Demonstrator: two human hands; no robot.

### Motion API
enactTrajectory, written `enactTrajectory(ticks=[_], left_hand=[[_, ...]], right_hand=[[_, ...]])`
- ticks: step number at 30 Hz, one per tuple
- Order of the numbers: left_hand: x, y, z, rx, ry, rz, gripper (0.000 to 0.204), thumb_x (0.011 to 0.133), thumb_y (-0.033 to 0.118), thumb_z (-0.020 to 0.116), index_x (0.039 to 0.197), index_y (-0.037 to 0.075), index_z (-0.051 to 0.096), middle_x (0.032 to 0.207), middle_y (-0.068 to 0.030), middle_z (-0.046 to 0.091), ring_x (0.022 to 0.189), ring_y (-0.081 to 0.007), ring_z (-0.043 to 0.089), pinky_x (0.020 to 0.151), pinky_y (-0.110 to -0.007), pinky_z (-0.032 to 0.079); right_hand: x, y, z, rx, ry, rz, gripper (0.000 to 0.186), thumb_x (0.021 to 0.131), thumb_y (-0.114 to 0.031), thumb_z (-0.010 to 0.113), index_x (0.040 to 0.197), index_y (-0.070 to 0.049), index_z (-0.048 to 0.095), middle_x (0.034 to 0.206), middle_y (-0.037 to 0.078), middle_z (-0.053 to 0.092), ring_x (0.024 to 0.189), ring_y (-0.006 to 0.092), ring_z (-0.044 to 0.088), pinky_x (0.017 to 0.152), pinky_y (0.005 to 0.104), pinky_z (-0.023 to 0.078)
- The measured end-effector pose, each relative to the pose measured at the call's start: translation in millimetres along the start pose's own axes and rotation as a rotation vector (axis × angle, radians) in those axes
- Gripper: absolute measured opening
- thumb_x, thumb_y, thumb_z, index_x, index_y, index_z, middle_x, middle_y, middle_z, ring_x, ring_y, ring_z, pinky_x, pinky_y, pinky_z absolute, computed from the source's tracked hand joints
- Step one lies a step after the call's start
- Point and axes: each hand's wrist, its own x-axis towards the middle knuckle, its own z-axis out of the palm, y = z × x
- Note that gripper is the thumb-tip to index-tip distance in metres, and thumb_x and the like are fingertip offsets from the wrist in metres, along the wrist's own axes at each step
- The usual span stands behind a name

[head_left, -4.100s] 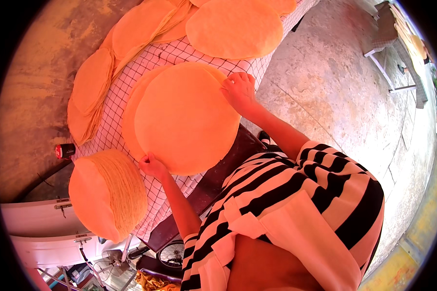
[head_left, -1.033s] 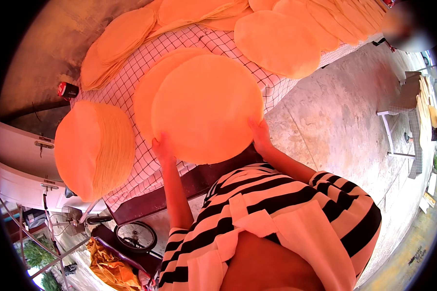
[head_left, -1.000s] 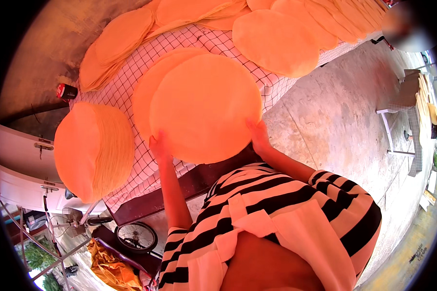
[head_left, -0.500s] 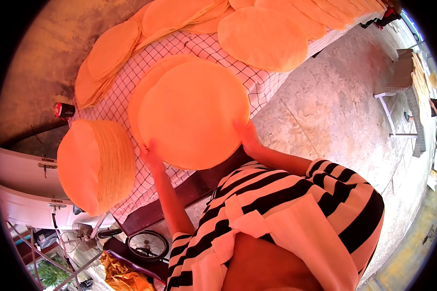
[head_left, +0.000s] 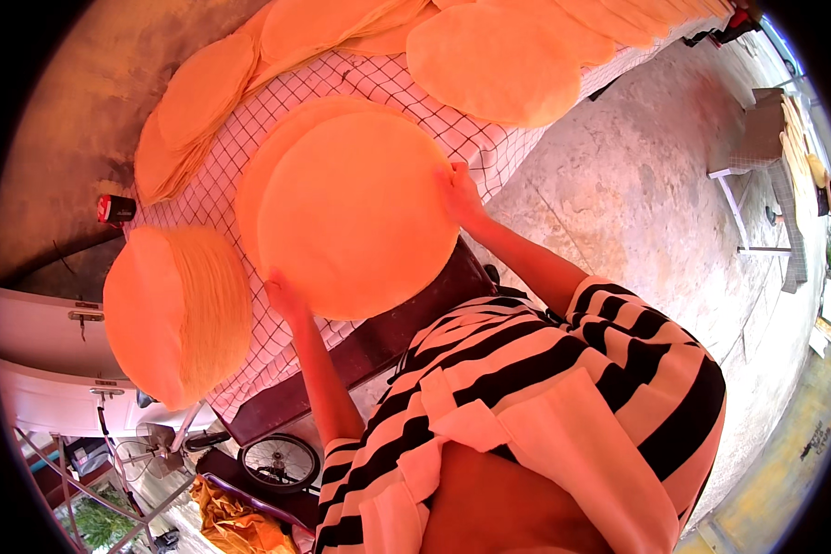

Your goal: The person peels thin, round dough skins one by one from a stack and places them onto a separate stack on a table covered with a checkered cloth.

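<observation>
A wide, round, thin sheet (head_left: 355, 212), tinted orange by the light, lies in front of me over one or more like sheets (head_left: 249, 180) that show past its left edge. My left hand (head_left: 288, 297) is closed on its lower left rim. At its right rim my right hand (head_left: 462, 196) is closed too, with the fingers partly behind the edge. Left of my left hand stands a tall stack of the same round sheets (head_left: 180, 314). A checked cloth (head_left: 489, 143) covers the table under them all.
More round sheets (head_left: 494, 65) lie overlapping along the far side, with a smaller pile (head_left: 194, 102) at the far left. A red and black can (head_left: 115, 210) sits by the left edge. A dark red bench (head_left: 286, 406), a wheel (head_left: 279, 462) and a fan (head_left: 157, 448) are near me.
My right hand has slid up along the right rim of the sheet. The top sheet has shifted slightly, baring a little more of the one beneath at left.
</observation>
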Motion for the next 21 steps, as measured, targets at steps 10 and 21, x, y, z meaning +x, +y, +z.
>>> enactTrajectory(ticks=[10,21], left_hand=[[-28,10,-16,-0.406,-0.201,-0.325,0.029,0.082,0.006,0.057,0.107,-0.006,0.048,0.1,-0.0111,0.058,0.088,-0.0201,0.058,0.074,-0.029,0.048],[1,105,-45,-0.581,-0.387,0.111,0.031,0.08,0.001,0.057,0.11,-0.003,0.048,0.102,-0.0111,0.058,0.087,-0.0179,0.058,0.077,-0.03,0.047]], right_hand=[[12,-7,-18,0.239,-0.267,0.369,0.048,0.081,-0.035,0.059,0.099,0.006,0.046,0.086,0.014,0.058,0.072,0.0183,0.058,0.056,0.0321,0.046],[-2,-80,-25,0.288,-0.261,-0.06,0.042,0.075,-0.024,0.067,0.098,0.005,0.049,0.088,0.008,0.06,0.077,0.0134,0.059,0.065,0.0266,0.048]])
